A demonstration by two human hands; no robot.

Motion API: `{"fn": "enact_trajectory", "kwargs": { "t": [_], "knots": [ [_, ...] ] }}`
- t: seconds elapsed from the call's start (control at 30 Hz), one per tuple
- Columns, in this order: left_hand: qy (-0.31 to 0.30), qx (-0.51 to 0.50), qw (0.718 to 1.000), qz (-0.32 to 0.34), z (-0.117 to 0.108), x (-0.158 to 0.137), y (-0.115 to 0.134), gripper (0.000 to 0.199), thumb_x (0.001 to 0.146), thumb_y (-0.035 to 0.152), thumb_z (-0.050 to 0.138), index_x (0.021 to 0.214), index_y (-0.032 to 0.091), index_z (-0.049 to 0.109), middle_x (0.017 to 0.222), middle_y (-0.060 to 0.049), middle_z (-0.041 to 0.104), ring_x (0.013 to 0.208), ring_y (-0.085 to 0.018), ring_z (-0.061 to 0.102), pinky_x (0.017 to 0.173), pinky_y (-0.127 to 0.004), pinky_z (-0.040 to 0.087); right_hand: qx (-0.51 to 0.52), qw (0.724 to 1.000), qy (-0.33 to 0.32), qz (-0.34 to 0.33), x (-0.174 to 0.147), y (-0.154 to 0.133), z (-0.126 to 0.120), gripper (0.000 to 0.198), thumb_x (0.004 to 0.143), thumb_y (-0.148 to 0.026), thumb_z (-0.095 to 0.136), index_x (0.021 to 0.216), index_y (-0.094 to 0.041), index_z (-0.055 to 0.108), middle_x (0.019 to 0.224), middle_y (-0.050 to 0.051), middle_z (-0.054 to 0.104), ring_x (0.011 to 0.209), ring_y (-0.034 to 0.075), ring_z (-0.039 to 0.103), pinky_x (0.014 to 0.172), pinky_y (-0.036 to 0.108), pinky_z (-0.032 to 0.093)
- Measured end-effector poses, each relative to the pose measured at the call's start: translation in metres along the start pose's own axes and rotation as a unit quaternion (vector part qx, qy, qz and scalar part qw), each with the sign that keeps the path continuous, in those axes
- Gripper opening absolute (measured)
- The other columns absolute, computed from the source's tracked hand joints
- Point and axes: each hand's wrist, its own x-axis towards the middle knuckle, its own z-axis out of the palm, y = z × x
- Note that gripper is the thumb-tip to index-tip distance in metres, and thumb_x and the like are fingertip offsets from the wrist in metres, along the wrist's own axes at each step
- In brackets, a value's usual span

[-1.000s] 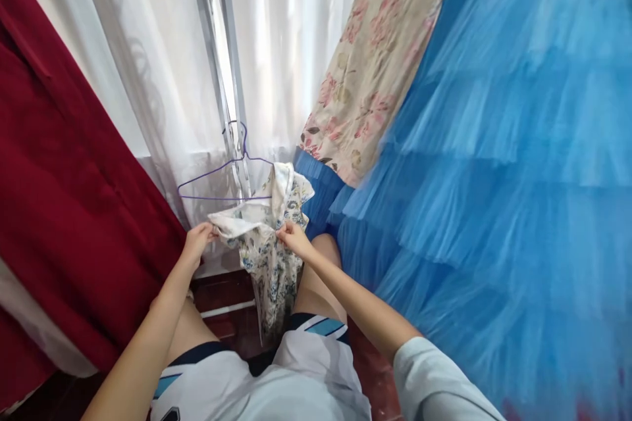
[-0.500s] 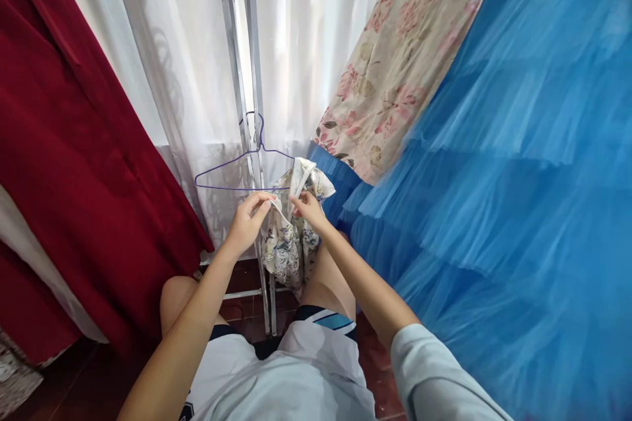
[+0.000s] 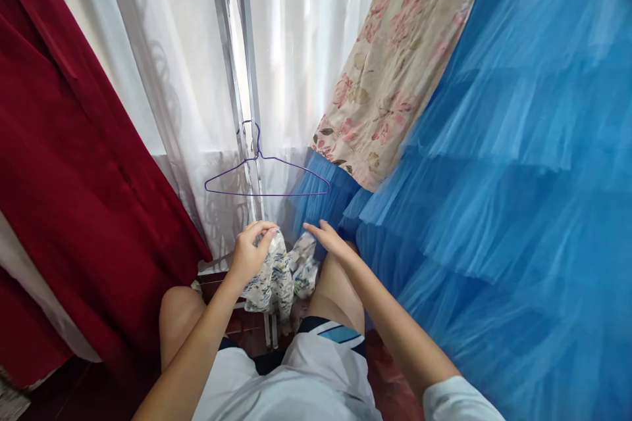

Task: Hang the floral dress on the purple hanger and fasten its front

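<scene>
Here, low in the centre of the frame, the left hand (image 3: 253, 253) has thumb and fingers pinched together on the upper edge of a floral garment (image 3: 279, 279), and the cloth drops from that grip in crumpled folds between the 2 knees. Just right of centre there's the right hand (image 3: 328, 235), fingers released and stretched out toward the left hand, thumb apart; it lies right beside the garment's other bunched end, and whether a fingertip brushes the cloth I can't tell from here. Above both hands, near the middle of the frame, a purple hanger (image 3: 276, 195) hangs level, its whole wire outline in plain sight, its hook up against a metal post (image 3: 249, 46) that runs to the top edge. White curtains (image 3: 296, 66) fall behind it. Look to the left side: a red drape (image 3: 99, 177) sweeps from the upper corner down toward the left knee. Over at upper right, a beige flowered cloth (image 3: 390, 72) slants down, and blue tulle (image 3: 484, 204) in ruffled tiers fills the right of the frame. At the bottom, white shorts (image 3: 340, 368) with dark trim, and a pale sleeve (image 3: 459, 398) at lower right.
</scene>
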Motion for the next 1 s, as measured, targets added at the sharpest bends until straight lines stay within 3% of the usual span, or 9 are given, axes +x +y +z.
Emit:
{"fn": "enact_trajectory", "kwargs": {
  "t": [0.07, 0.13, 0.23, 0.33, 0.47, 0.53, 0.63, 0.83, 1.0],
  "knots": [
    [-0.02, 0.01, 1.0, 0.004, 0.009, 0.009, 0.013, 0.023, 0.094, 0.036, 0.056, 0.098, 0.019, 0.07, 0.086, -0.003, 0.069, 0.081, -0.017, 0.063, 0.078, -0.027, 0.047, 0.026, 0.981, -0.193, -0.025, -0.025, -0.027, 0.004, 0.034, 0.074, -0.051, 0.07, 0.075, -0.017, 0.065, 0.078, 0.006, 0.069, 0.086, 0.025, 0.066, 0.078, 0.034, 0.054],
    [-0.034, 0.006, 0.999, -0.009, 0.011, 0.017, 0.023, 0.024, 0.093, 0.039, 0.056, 0.097, 0.019, 0.069, 0.08, -0.002, 0.066, 0.074, -0.016, 0.061, 0.071, -0.026, 0.047, 0.083, 0.921, -0.375, -0.06, -0.049, -0.055, 0.009, 0.031, 0.074, -0.048, 0.071, 0.073, -0.018, 0.065, 0.075, 0.003, 0.067, 0.078, 0.022, 0.064, 0.072, 0.033, 0.054],
    [-0.061, -0.068, 0.993, -0.075, -0.001, 0.019, 0.031, 0.028, 0.093, 0.045, 0.055, 0.101, 0.02, 0.065, 0.074, -0.001, 0.063, 0.062, -0.014, 0.057, 0.06, -0.025, 0.045, 0.177, 0.874, -0.446, -0.074, -0.075, -0.083, 0.019, 0.024, 0.073, -0.039, 0.074, 0.081, -0.018, 0.066, 0.078, 0.002, 0.067, 0.075, 0.019, 0.063, 0.071, 0.031, 0.052],
    [-0.159, -0.221, 0.945, -0.18, -0.015, 0.004, 0.034, 0.04, 0.091, 0.05, 0.059, 0.119, 0.022, 0.056, 0.082, -0.003, 0.067, 0.063, -0.015, 0.061, 0.059, -0.025, 0.047, 0.225, 0.9, -0.365, -0.073, -0.08, -0.091, 0.024, 0.022, 0.073, -0.035, 0.069, 0.09, -0.021, 0.063, 0.079, 0.001, 0.065, 0.069, 0.018, 0.059, 0.063, 0.028, 0.048],
    [-0.284, -0.284, 0.888, -0.226, -0.015, -0.033, 0.022, 0.056, 0.078, 0.043, 0.077, 0.124, 0.019, 0.058, 0.106, -0.011, 0.07, 0.093, -0.025, 0.067, 0.085, -0.035, 0.053, 0.165, 0.956, -0.157, -0.183, -0.058, -0.088, 0.01, 0.015, 0.079, -0.034, 0.06, 0.076, -0.023, 0.05, 0.07, -0.001, 0.052, 0.062, 0.014, 0.047, 0.056, 0.025, 0.039],
    [-0.284, -0.252, 0.899, -0.219, -0.009, -0.046, 0.011, 0.047, 0.077, 0.04, 0.077, 0.117, 0.018, 0.063, 0.106, -0.009, 0.07, 0.097, -0.025, 0.066, 0.091, -0.037, 0.051, 0.128, 0.957, -0.039, -0.256, -0.036, -0.084, -0.007, 0.019, 0.08, -0.033, 0.059, 0.073, -0.023, 0.046, 0.068, -0.001, 0.046, 0.063, 0.014, 0.044, 0.059, 0.025, 0.038],
    [-0.214, -0.18, 0.944, -0.173, 0.004, -0.048, -0.002, 0.023, 0.087, 0.034, 0.062, 0.104, 0.018, 0.064, 0.101, -0.006, 0.068, 0.094, -0.022, 0.063, 0.09, -0.035, 0.049, 0.109, 0.94, 0.074, -0.313, 0.007, -0.078, -0.035, 0.017, 0.079, -0.034, 0.064, 0.08, -0.022, 0.051, 0.073, -0.002, 0.049, 0.066, 0.014, 0.045, 0.061, 0.025, 0.039],
    [-0.169, -0.022, 0.984, -0.055, 0.048, -0.018, 0.025, 0.018, 0.083, 0.014, 0.046, 0.087, 0.02, 0.062, 0.079, -0.001, 0.061, 0.077, -0.018, 0.055, 0.073, -0.028, 0.043, 0.056, 0.931, 0.156, -0.326, 0.095, -0.083, -0.07, 0.028, 0.081, -0.043, 0.063, 0.069, -0.018, 0.056, 0.064, -0.003, 0.046, 0.063, 0.012, 0.041, 0.059, 0.023, 0.035],
    [-0.076, 0.02, 0.996, -0.049, 0.049, 0.005, 0.031, 0.016, 0.083, 0.017, 0.043, 0.076, 0.019, 0.058, 0.069, -0.002, 0.054, 0.069, -0.017, 0.05, 0.066, -0.027, 0.037, 0.107, 0.941, 0.049, -0.318, 0.144, -0.114, -0.05, 0.037, 0.083, -0.05, 0.062, 0.066, -0.019, 0.051, 0.058, -0.006, 0.043, 0.056, 0.009, 0.038, 0.055, 0.021, 0.031]
  ]
}}
